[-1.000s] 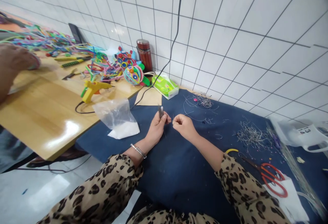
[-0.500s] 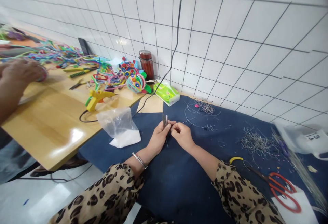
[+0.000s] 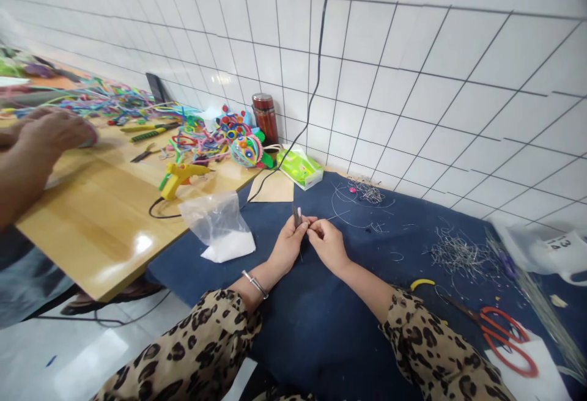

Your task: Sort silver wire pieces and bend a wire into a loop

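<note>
The grip of the left hand [image 3: 287,246] closes around one dark tool [image 3: 296,216], upright above the blue-covered tabletop [image 3: 321,321]; the hand hides its lower part. The grip of the right hand [image 3: 331,247] is pressed together beside it; anything pinched there is too small to identify. The right edge cuts off one white container [image 3: 560,255]. Count: two wire heaps [image 3: 462,255], one glue gun [image 3: 178,180].

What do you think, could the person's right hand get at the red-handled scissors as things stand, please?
Probably yes: the red-handled scissors lie in plain view on that side, though the right hand is up against the left hand and would first need to draw back.
</note>
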Demonstrator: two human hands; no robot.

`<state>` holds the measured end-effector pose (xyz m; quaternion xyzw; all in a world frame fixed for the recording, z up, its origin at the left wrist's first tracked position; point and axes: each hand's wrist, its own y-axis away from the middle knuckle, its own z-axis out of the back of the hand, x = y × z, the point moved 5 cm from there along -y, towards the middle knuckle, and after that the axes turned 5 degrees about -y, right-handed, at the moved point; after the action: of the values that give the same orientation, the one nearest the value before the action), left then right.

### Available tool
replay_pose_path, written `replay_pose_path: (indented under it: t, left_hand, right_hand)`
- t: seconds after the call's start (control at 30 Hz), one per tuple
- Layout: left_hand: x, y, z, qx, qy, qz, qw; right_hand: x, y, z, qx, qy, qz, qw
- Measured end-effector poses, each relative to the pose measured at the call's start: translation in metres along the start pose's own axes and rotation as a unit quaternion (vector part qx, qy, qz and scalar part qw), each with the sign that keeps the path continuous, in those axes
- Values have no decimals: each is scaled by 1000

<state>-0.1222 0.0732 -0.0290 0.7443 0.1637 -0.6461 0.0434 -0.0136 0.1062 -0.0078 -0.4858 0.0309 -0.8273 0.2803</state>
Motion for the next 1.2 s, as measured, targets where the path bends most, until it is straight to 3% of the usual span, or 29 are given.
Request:
replay_pose_path:
  t: [0.2,0.33,0.63,0.87,1.2]
  left_hand:
    - [0,2,0,-3,19,11,1000]
    - [-1,3,0,-3,24,13,1000]
    - [-13,-7,19,-67,92,-37,993]
    - [-2,-3,6,-2,40,10,999]
    - [5,3,-1,39,-29,23,999]
  right_hand:
    - [7,18,-15,144,98,13,985]
    - [7,19,-21,174,136,10,975]
    - [2,16,-9,146,90,-3,985]
    - [-11,-1,4,79,80,-14,994]
    - [-9,7,-5,71,137,-11,988]
